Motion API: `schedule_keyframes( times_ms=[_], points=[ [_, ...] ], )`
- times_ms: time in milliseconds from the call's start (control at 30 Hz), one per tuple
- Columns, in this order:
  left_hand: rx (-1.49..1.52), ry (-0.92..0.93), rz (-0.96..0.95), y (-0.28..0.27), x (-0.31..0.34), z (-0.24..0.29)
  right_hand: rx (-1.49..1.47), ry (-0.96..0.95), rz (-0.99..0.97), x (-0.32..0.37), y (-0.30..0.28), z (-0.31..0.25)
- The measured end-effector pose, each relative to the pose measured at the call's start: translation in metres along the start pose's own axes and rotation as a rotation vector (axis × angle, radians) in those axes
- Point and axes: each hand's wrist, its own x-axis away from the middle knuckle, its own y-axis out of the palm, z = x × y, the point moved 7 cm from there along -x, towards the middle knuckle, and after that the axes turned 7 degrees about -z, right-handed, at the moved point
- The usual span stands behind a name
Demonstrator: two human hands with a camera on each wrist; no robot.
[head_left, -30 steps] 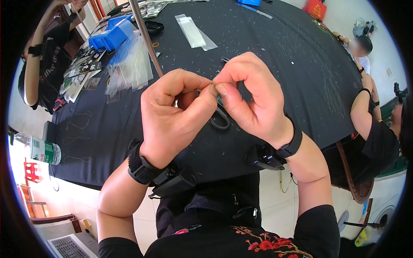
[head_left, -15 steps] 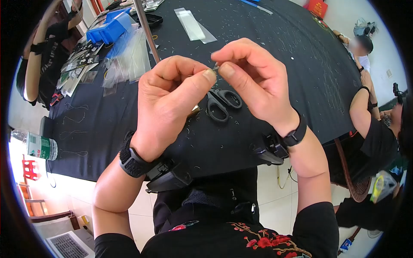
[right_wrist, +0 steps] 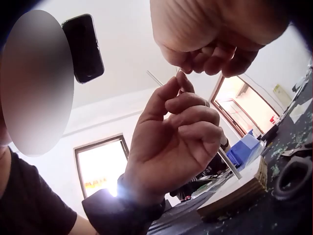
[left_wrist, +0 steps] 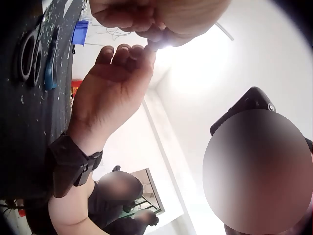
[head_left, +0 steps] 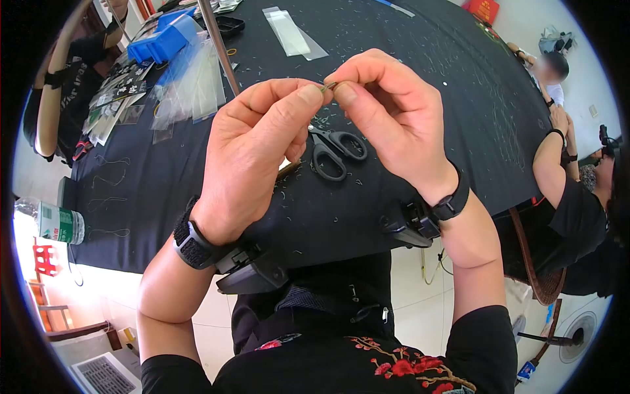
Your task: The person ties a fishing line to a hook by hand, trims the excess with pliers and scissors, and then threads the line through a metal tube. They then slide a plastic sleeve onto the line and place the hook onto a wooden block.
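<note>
In the head view the left hand (head_left: 252,148) and right hand (head_left: 403,125) meet above the black tabletop. Between them is a small, thin, dark greenish piece (head_left: 330,86), too small to identify; thumb and index finger of each hand pinch it. Black-handled scissors (head_left: 329,165) lie just below the fingertips, blades partly hidden. The left wrist view has the left hand (left_wrist: 156,17) at the top and the right hand (left_wrist: 115,93) below it. In the right wrist view the left hand (right_wrist: 176,137) points up to the curled right hand (right_wrist: 215,34).
A stack of paper-like sheets (right_wrist: 239,188) lies beneath the left hand. Farther left are clear plastic sleeves (head_left: 197,82), a blue bin (head_left: 164,43) and a metal pole (head_left: 220,49). A bottle (head_left: 60,223) stands at the left edge. Scraps dot the black cloth (head_left: 420,65); other people sit around.
Both hands have moved away from the body, uncovering the scissors. The right index finger, lifted off the thumb half a second ago, has closed back onto the small piece.
</note>
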Motion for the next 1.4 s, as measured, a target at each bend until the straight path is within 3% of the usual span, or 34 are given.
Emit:
schedule_keyframes(
  times_ms=[467, 700, 800, 900, 967, 1300, 1400],
  points=[
    [0.093, -0.005, -0.065, -0.006, -0.005, -0.007, 0.068, -0.086, -0.039, -0.001, 0.001, -0.008],
    [-0.215, 0.196, 0.115, -0.008, 0.005, 0.013, 0.097, -0.147, 0.019, 0.000, 0.001, -0.014],
    [-0.394, 0.291, 0.174, -0.007, 0.007, 0.021, 0.149, -0.122, -0.083, 0.002, 0.005, -0.017],
    [-0.463, 0.308, 0.182, -0.006, 0.007, 0.022, 0.243, -0.178, -0.090, 0.002, 0.006, -0.018],
    [-0.467, 0.288, 0.177, -0.006, 0.007, 0.020, 0.413, -0.327, -0.107, 0.003, 0.009, -0.030],
    [-0.573, 0.317, 0.189, -0.006, 0.007, 0.021, 0.285, -0.235, -0.151, 0.002, 0.014, -0.024],
    [-0.521, 0.295, 0.207, -0.010, 0.006, 0.020, 0.189, -0.230, -0.062, 0.000, 0.003, -0.023]
  ],
)
